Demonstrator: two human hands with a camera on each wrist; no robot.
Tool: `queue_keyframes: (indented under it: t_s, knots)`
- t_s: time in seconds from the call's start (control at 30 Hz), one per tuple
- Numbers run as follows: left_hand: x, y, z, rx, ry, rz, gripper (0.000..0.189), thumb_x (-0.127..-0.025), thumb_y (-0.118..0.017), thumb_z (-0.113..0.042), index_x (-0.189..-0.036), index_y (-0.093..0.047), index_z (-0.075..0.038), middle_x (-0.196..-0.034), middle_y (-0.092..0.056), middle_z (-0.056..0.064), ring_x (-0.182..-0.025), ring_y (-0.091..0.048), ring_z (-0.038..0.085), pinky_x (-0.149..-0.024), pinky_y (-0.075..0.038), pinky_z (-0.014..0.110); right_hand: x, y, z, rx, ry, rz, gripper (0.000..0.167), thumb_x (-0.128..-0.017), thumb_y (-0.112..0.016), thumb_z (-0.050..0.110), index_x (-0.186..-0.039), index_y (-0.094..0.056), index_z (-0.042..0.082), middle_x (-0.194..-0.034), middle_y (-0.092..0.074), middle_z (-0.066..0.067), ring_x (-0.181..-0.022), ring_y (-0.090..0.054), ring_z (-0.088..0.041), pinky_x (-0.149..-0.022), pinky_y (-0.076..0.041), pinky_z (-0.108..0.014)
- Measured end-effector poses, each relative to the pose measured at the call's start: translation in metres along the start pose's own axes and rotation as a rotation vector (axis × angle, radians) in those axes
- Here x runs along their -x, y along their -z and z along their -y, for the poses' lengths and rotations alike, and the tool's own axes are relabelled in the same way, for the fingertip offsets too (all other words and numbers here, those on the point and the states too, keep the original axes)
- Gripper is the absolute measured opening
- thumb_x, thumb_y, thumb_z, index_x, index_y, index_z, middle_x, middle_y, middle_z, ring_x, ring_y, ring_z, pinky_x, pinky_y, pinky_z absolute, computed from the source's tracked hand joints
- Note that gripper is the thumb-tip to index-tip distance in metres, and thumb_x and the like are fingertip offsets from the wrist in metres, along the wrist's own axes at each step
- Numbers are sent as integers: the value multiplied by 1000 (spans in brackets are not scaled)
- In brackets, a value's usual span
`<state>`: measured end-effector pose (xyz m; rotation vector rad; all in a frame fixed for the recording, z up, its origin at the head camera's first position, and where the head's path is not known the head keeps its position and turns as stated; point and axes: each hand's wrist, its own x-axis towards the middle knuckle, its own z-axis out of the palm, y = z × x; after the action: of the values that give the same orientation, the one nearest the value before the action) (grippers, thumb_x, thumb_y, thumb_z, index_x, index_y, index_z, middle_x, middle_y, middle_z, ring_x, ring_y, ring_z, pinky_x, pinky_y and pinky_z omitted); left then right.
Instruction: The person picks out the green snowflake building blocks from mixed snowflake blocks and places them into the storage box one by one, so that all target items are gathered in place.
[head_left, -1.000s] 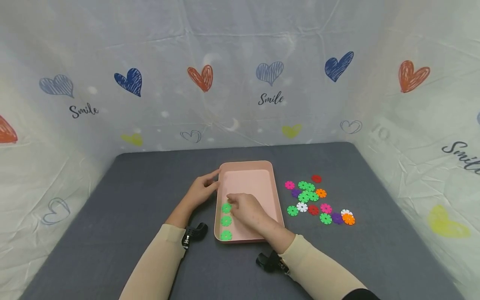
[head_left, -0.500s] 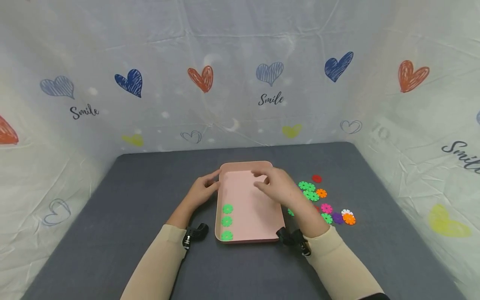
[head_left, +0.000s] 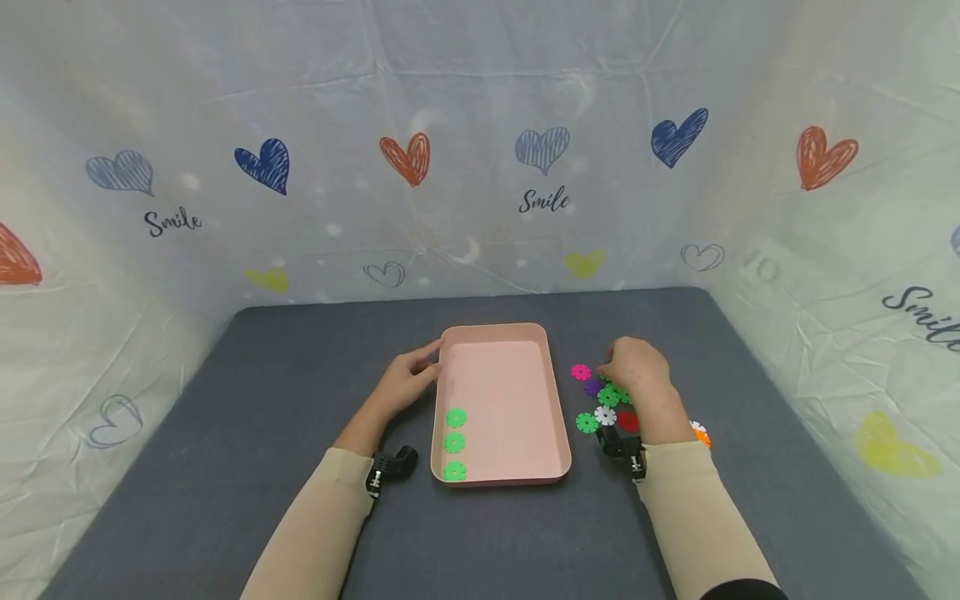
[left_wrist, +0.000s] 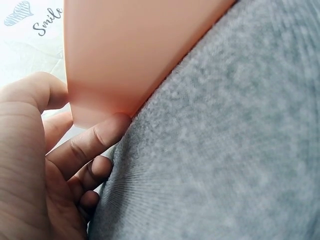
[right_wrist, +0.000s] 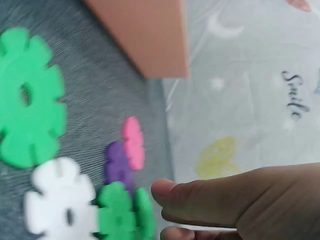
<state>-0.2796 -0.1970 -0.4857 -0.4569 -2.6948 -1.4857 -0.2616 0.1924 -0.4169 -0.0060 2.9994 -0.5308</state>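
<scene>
In the head view my left hand [head_left: 405, 385] grips the left side of the pink tray [head_left: 558, 392]. The left wrist view has its thumb at the tray's rim and a fingertip [left_wrist: 117, 127] at the bottom edge. Inside the tray, three green snowflake discs [head_left: 454, 442] lie in a column along the left wall. My right hand [head_left: 637, 367] is over the far part of the loose discs, partly covering them. In the right wrist view its thumb is beside a green disc [right_wrist: 117, 212], with a gap under the thumb and nothing seen in it.
Loose discs lie right of the tray: a pink disc [head_left: 581, 372], a purple disc [head_left: 593, 387], a white disc [head_left: 605, 415], a red disc [head_left: 627, 422] and several green ones. An orange disc [head_left: 702, 435] peeks out behind my right wrist. A printed curtain [head_left: 480, 167] surrounds the table.
My right hand has moved from the left column of discs, across the tray, to the loose discs on the right. The left hand stays at the tray's side.
</scene>
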Motion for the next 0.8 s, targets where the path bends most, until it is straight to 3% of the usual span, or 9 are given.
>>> queue_keyframes:
  t_s: [0.1,0.17,0.33,0.47,0.6,0.8]
  knots:
    - [0,-1,0,-2,5,-1,54,-102,-62,-16,-154,-50,-14,-68,-61,3,-51,-41,15,-50,-36,31,-4,-7,-9,-9,-52,9,24,-88,-79,23,-96,-75,0,-97,-71,-17,-82,-64,-32,-72,-55,-50]
    - [0,-1,-1,-3,10,-1,54,-102,-62,-17,-154,-50,-14,-69,-62,3,-51,-42,15,-50,-36,31,-6,-10,-12,-25,-65,1,21,-86,-80,22,-91,-75,2,-93,-70,-15,-77,-62,-29,-69,-55,-49]
    - [1,0,-2,-19,14,-6,54,-102,-62,-19,-154,-50,-14,-69,-61,3,-52,-43,17,-51,-36,32,-6,-5,-8,-87,-30,-35,29,-91,-76,17,-111,-75,-3,-111,-71,-22,-88,-66,-34,-77,-54,-51]
    - [1,1,-2,-25,12,-4,55,-102,-63,-22,-155,-49,-15,-69,-61,2,-52,-43,16,-51,-36,31,-3,6,9,-332,36,43,42,-96,-72,15,-133,-65,-3,-100,-73,-20,-87,-69,-36,-78,-55,-47]
    - [2,3,-2,-16,6,0,55,-102,-63,-21,-155,-50,-15,-67,-59,2,-51,-42,16,-51,-36,31,0,15,33,-634,131,166,46,-99,-69,12,-141,-58,-3,-95,-74,-20,-88,-71,-40,-80,-58,-46]
    - [2,0,-1,-16,-10,-7,54,-102,-63,-20,-154,-51,-15,-65,-58,3,-51,-41,15,-51,-35,30,-3,23,74,-812,269,266,46,-99,-66,3,-144,-56,-3,-103,-74,-20,-93,-73,-33,-85,-57,-46]
